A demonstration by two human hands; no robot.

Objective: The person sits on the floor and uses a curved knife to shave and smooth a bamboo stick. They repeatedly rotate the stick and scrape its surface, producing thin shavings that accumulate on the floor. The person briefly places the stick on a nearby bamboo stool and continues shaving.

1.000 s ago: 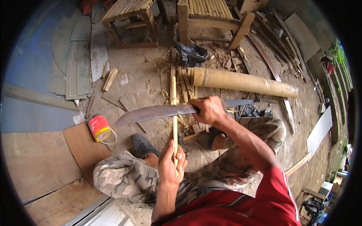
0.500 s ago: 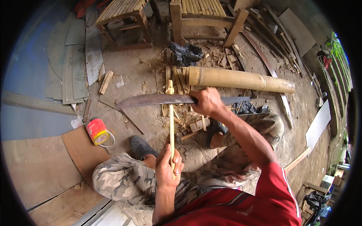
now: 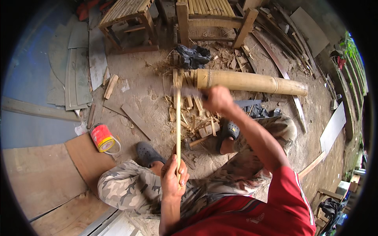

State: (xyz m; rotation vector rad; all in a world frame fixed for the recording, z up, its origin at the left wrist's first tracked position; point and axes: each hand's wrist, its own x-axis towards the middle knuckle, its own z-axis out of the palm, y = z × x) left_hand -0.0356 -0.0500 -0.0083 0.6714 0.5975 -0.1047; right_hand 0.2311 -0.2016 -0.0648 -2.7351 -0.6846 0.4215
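My left hand [image 3: 172, 177] is closed round the lower end of a pale bamboo strip [image 3: 178, 131], which stretches away from me over the work area. Gripped in my right hand [image 3: 219, 99] is the handle of a machete [image 3: 187, 91]. Its long blade points left and crosses near the strip's far end, smeared by motion, so contact cannot be told. Just beyond the right hand lies a thick bamboo pole [image 3: 252, 82]. Split bamboo pieces and shavings [image 3: 185, 122] litter the ground beneath the blade.
Between my feet rests a mallet-like wooden tool [image 3: 200, 141]. A red and yellow can [image 3: 102, 137] stands at left, near plywood sheets [image 3: 43, 165]. Farther off are a black plastic bag [image 3: 193, 57], a bamboo-topped stool [image 3: 128, 15] and a slatted bench [image 3: 212, 21].
My right hand has moved slightly farther away with the machete, whose blade is now blurred near the strip's far end. The left hand keeps its hold on the strip.
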